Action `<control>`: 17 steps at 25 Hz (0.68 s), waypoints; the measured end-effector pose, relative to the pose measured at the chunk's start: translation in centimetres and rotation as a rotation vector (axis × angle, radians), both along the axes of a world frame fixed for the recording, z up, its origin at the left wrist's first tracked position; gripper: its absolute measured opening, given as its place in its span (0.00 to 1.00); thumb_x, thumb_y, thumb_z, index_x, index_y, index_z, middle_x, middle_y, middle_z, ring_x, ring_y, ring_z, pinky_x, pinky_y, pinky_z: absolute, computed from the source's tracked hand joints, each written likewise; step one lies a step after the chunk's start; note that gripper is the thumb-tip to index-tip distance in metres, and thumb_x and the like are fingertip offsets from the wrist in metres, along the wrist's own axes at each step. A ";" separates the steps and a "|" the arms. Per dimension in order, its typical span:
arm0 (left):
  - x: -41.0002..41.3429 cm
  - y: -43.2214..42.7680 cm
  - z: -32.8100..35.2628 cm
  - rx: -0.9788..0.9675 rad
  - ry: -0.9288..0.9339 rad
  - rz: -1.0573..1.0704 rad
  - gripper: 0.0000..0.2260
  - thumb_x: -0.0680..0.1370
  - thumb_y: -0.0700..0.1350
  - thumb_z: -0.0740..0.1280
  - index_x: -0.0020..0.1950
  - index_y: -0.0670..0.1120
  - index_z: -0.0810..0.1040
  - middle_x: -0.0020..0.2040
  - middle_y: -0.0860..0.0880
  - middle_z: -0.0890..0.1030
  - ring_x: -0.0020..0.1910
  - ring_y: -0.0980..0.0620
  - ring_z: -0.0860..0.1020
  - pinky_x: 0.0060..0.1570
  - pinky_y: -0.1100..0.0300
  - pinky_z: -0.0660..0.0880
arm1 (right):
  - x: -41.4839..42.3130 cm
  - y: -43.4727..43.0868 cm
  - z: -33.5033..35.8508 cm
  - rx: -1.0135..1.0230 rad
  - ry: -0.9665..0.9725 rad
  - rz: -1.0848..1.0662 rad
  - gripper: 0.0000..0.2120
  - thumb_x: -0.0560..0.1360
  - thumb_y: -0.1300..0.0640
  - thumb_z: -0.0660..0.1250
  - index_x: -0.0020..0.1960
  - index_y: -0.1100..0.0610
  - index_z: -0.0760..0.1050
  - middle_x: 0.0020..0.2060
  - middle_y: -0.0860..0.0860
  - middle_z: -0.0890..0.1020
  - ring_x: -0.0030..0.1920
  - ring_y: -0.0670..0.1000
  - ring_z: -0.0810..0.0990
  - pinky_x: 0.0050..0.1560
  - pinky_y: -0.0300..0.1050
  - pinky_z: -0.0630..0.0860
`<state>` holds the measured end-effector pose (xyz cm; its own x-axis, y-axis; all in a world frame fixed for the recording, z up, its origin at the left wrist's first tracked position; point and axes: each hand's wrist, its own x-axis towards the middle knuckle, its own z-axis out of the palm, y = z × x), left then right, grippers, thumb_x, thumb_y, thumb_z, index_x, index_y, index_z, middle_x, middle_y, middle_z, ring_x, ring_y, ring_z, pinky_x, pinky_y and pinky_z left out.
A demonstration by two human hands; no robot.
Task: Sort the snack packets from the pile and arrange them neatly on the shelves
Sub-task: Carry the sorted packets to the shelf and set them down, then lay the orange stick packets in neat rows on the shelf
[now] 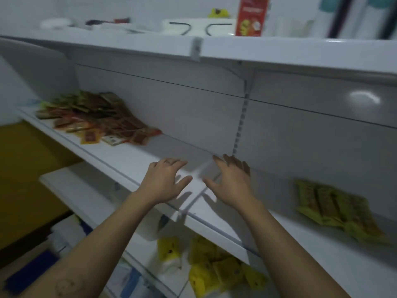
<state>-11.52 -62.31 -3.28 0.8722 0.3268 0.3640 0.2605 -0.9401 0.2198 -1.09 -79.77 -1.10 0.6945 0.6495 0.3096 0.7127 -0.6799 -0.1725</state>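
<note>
A jumbled pile of brown, red and orange snack packets (96, 117) lies at the left end of the middle white shelf (120, 155). A few green-yellow packets (335, 207) lie in a row on the same shelf at the right. My left hand (165, 179) and my right hand (232, 179) hover side by side over the bare middle of that shelf, fingers spread and holding nothing. Both hands are far from either group of packets. The view is blurred by motion.
Yellow packets (214, 263) lie on the lower shelf (92, 203) beneath my arms. The top shelf (279, 50) carries a tall red carton (251, 16), white items and a yellow packet (218, 12). A slotted upright (241, 117) divides the back panel. Blue and white goods sit lower left.
</note>
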 end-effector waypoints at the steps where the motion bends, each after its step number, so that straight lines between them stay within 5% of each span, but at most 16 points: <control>1: -1.3 1.9 0.0 -0.009 -0.007 0.024 0.30 0.77 0.65 0.54 0.75 0.53 0.67 0.74 0.50 0.69 0.74 0.49 0.64 0.70 0.48 0.62 | -1.0 2.1 0.1 0.003 -0.010 0.026 0.34 0.77 0.35 0.59 0.78 0.47 0.55 0.77 0.53 0.59 0.77 0.54 0.54 0.75 0.56 0.48; 17: -12.9 22.6 -2.0 -0.110 -0.018 0.306 0.26 0.80 0.60 0.60 0.76 0.53 0.64 0.74 0.50 0.69 0.74 0.48 0.63 0.71 0.46 0.63 | -8.9 28.1 -1.6 -0.078 0.027 0.297 0.32 0.79 0.39 0.58 0.78 0.48 0.55 0.76 0.54 0.61 0.76 0.55 0.57 0.75 0.57 0.52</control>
